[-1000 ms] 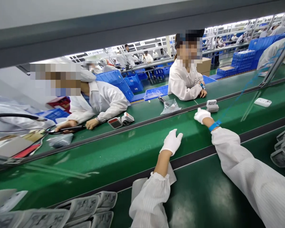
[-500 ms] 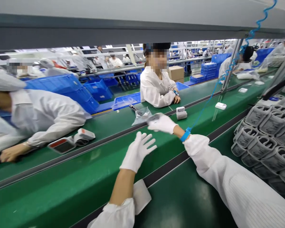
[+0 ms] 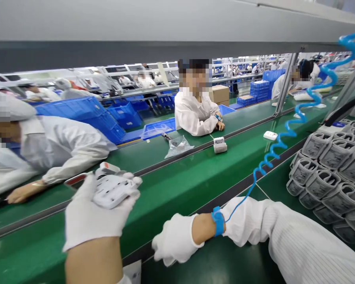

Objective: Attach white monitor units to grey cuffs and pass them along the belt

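Note:
In the head view my left hand [image 3: 96, 215], in a white glove, is closed round a white plastic housing [image 3: 114, 191] with dark slots on its visible face. It is raised over the green belt at the left. Lower and nearer the middle, my right hand [image 3: 177, 240] is also gloved and has a blue wrist strap [image 3: 218, 221]. Its fingers are curled and bunched, pointing down and left; whether anything is inside them is hidden. Left of it, at the bottom edge, part of a pale flat piece [image 3: 133, 272] shows beside my left forearm.
Rolled grey cuffs [image 3: 328, 177] are stacked at the right. A coiled blue cord [image 3: 286, 134] runs to my right wrist. A white device with a cuff [image 3: 219, 145], a clear plastic bag [image 3: 179, 146] and another white unit [image 3: 270, 135] lie ahead. Co-workers sit across the line.
My right hand has drawn back from the far side toward me, and its fingers are curled. My left hand, open and empty before, has moved left and now grips the white housing.

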Tool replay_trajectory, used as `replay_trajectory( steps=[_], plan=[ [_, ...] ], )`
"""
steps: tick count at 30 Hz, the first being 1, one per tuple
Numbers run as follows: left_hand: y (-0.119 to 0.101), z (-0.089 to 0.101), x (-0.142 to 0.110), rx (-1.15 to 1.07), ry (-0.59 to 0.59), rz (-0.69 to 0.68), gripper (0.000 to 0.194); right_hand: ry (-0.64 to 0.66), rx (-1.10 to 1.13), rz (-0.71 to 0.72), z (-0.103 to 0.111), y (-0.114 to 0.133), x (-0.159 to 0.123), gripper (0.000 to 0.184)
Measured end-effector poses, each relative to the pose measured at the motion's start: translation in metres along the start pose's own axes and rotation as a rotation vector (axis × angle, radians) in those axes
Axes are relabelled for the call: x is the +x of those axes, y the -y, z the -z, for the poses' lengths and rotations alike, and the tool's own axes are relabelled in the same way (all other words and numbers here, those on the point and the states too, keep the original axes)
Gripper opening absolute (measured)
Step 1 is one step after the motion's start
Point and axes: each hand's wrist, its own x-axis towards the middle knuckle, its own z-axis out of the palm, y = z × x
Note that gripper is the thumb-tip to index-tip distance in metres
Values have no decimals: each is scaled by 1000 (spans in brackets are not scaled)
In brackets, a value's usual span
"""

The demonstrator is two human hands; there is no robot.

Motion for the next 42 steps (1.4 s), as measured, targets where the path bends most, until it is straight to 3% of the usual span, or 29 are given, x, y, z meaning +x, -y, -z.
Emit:
replay_trajectory(
  steps=[2, 3, 5, 6, 9, 11, 14, 16, 20, 24, 27, 30, 34, 37, 39, 42],
  plan=[
    [-7, -18, -20, -63, -28, 13, 31, -15, 64, -49, 6, -4, -3, 43],
    [-8, -25, -28, -62, -38, 25, 32, -27, 120, -65, 12, -9, -11, 61],
    [-7, -33, -37, -41, -51, 33, 33, -62, 267, -39, 32, -26, -36, 84],
    [-6, -35, -40, -31, -35, 29, 32, -141, 323, -78, 43, -35, -53, 91],
    [-4, -35, -47, -30, 98, 10, 31, -649, 424, -189, 72, -58, -101, 92],
    [-2, -35, -53, -33, 205, -9, 44, -960, 585, -150, 85, -63, -124, 90],
    [3, -41, -64, 7, 375, -27, 73, -1222, 735, -112, 94, -60, -136, 97],
    [7, -46, -70, 51, 460, -51, 76, -1250, 759, -107, 94, -56, -131, 108],
    [15, -53, -77, 114, 530, -157, 52, -1185, 809, -65, 89, -57, -115, 116],
    [15, -52, -79, 196, 559, -150, 70, -1178, 778, -48, 84, -61, -111, 106],
    [13, -50, -80, 169, 528, -112, 76, -1161, 713, -64, 82, -61, -111, 102],
    [12, -51, -79, 195, 474, -89, 69, -1134, 603, -74, 80, -59, -111, 98],
    [16, -51, -75, 159, 430, -72, 50, -1120, 336, -68, 74, -56, -104, 69],
    [19, -48, -71, 75, 424, -52, 52, -1116, 227, -5, 70, -49, -96, 72],
    [20, -47, -68, 90, 395, -94, 55, -1093, 250, 10, 69, -42, -91, 80],
    [21, -49, -67, 177, 298, -296, 71, -1100, 570, -1, 69, -33, -86, 87]
  ],
)
